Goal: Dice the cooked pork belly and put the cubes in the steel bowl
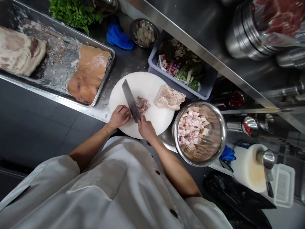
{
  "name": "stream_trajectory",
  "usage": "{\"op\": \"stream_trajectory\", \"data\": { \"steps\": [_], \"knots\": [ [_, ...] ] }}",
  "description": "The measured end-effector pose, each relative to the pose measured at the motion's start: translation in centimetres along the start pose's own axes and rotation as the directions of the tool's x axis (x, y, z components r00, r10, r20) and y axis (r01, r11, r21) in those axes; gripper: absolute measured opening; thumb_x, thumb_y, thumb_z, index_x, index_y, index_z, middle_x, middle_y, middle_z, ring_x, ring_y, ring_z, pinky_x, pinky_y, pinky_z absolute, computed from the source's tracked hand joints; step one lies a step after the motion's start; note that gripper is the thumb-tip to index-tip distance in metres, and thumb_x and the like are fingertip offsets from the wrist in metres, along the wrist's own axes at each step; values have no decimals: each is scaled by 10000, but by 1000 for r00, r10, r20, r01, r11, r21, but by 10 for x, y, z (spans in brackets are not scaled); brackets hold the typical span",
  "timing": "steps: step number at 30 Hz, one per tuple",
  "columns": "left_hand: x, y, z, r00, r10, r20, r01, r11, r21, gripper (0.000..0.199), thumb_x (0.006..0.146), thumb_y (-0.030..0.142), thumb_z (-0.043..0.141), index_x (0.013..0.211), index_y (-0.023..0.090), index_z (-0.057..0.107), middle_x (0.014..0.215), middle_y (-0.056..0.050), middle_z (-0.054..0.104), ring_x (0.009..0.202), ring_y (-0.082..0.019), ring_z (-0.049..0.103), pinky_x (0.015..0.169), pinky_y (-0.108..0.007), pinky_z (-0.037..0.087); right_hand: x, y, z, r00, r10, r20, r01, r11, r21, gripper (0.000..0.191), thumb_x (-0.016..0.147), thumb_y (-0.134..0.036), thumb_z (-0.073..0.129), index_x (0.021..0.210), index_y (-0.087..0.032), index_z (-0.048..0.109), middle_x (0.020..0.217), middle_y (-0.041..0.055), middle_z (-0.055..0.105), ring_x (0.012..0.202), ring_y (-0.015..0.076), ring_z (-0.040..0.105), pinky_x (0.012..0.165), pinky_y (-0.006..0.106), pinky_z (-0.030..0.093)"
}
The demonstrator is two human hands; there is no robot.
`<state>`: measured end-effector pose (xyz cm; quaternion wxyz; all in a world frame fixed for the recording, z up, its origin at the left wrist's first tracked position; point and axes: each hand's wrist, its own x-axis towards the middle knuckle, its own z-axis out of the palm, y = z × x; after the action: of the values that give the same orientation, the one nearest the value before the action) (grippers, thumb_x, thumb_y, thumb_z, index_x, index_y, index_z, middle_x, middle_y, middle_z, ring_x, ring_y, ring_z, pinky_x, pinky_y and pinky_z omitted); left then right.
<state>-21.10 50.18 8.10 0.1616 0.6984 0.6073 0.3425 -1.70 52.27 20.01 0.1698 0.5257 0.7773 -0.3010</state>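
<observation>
Both hands are held close together over a round white cutting board [147, 87] at the near edge of the steel surface [124, 63]. A cleaver [130, 100] with a broad, flat rectangular blade is clamped in the right hand [146, 128], while the left hand [119, 116] is curled loosely just beside the blade, nothing being gripped in it. Small pink, layered meat pieces [143, 105] lie against the blade, and a larger pale slab [169, 97] rests further along the board. Cubed meat is heaped in a shiny round steel bowl [221, 140] touching the board's edge. Small packets with print too small to be read are seen in a grey plastic bin [207, 86]. Two floured slabs are carried on a rectangular metal tray [59, 66].
</observation>
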Motion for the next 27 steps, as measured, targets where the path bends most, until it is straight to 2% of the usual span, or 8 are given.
{"op": "stream_trajectory", "data": {
  "steps": [3,5,9,16,19,23,27],
  "knots": [
    [-6,-2,-4,999,-19,-32,20,1000,11,279,772,198,626,1041,212,555,1071,-110,603,1042,-255,591,866,-418,558,-37,-3,-11,999,21,30,-20,998,-57,243,1086,-263,299,1254,-144,430,916,140,734,859,281,736,702,318,487],
    [-9,-4,-4,999,-13,-42,14,999,31,248,767,160,600,1005,206,549,1035,-106,602,1011,-245,595,841,-398,559,-59,-6,-13,996,26,87,-16,993,-114,214,1080,-237,306,1231,-151,432,894,137,734,848,286,740,684,318,490],
    [-10,-6,1,999,-27,-36,28,999,44,171,772,144,571,929,209,552,980,-95,611,954,-232,591,824,-378,555,-72,-13,-8,986,28,166,-4,989,-145,214,1075,-205,299,1240,-144,420,891,149,733,867,293,744,668,319,500],
    [-7,-5,4,1000,-11,-11,11,998,54,142,772,140,551,896,206,572,931,-90,612,912,-231,581,792,-375,560,-51,-18,-3,984,38,176,-26,997,-69,200,1055,-166,313,1208,-138,438,925,165,728,889,273,740,707,321,503],
    [-6,-5,3,999,-46,5,46,998,34,174,759,122,542,908,205,578,944,-94,614,924,-234,582,806,-386,564,-35,-21,3,987,24,160,-17,999,-46,206,1055,-181,311,1207,-144,444,941,162,726,892,278,734,729,340,505],
    [-4,-5,7,996,-89,-9,89,994,59,219,727,86,538,906,206,576,959,-98,624,953,-241,588,841,-399,568,7,-24,17,997,37,67,-36,999,-22,303,1065,-220,288,1325,-108,398,993,189,726,918,287,723,764,353,503],
    [-2,-4,8,997,-76,-23,77,996,49,219,747,86,530,925,202,582,970,-103,633,975,-247,596,864,-408,570,37,-10,15,998,-48,-36,51,995,84,308,1066,-276,309,1304,-137,447,1039,145,726,923,266,698,772,324,488]
  ]
}}
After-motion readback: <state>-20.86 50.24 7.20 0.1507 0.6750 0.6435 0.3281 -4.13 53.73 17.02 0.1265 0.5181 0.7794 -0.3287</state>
